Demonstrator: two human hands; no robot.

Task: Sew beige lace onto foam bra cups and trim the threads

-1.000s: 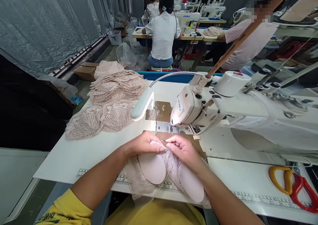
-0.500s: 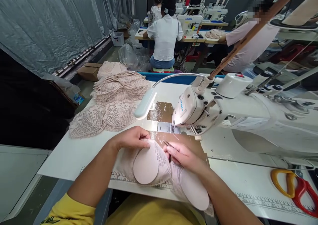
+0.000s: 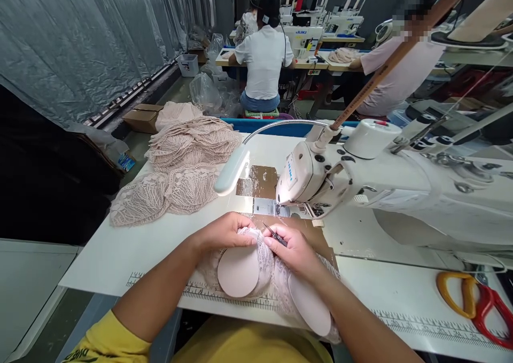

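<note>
A pale pink lace bra with smooth foam cups (image 3: 238, 272) lies across the near edge of the table, the cups' inner sides facing up. My left hand (image 3: 228, 230) pinches the top edge of the left cup between thumb and fingers. Close beside it, my right hand (image 3: 294, 248) is closed round small dark thread snips (image 3: 277, 237), their pointed tip sticking out toward the left hand. Its thumb and fingertips also touch the lace at the cup's edge. The second cup (image 3: 308, 304) hangs below my right wrist, partly covered by the forearm.
A white sewing machine (image 3: 308, 176) stands just beyond my hands, with a lamp (image 3: 232, 169) at its left. Stacked lace pieces (image 3: 192, 144) lie at the back left. Scissors with orange and red handles (image 3: 475, 299) rest at the right. Several people sit at machines beyond.
My hands have come closer together at the cup's top edge. The right thumb has moved in against the lace, and the snips lie more across the fingers.
</note>
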